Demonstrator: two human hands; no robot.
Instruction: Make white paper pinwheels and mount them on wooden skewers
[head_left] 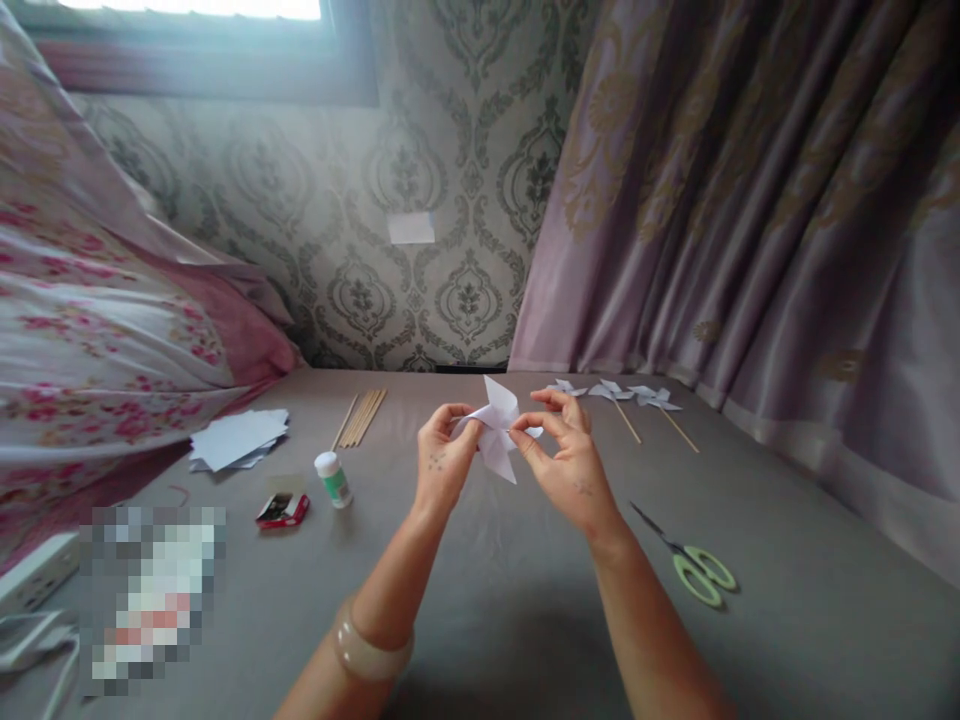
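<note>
A white paper pinwheel point(498, 405) with folded blades is held up over the table. My left hand point(448, 455) is closed on it, thumb and fingers pinching a blade from the left. My right hand point(562, 455) is at the pinwheel's middle, thumb and forefinger pressed together. Something tiny shows at those fingertips, too small to name. The other fingers of that hand are lifted and loosely curled. Behind it, at the back right, lie paper pinwheels, one point(611, 390) with a wooden stick and another point(655, 398) on a stick too; a third point(568, 387) is partly hidden.
Green-handled scissors point(697, 570) lie at the right. On the left are several wooden sticks point(364, 418), a glue bottle point(333, 480), an open red box point(283, 508) with small dark contents, and stacked white paper point(238, 440). A power strip point(37, 572) sits far left near a blurred-out item.
</note>
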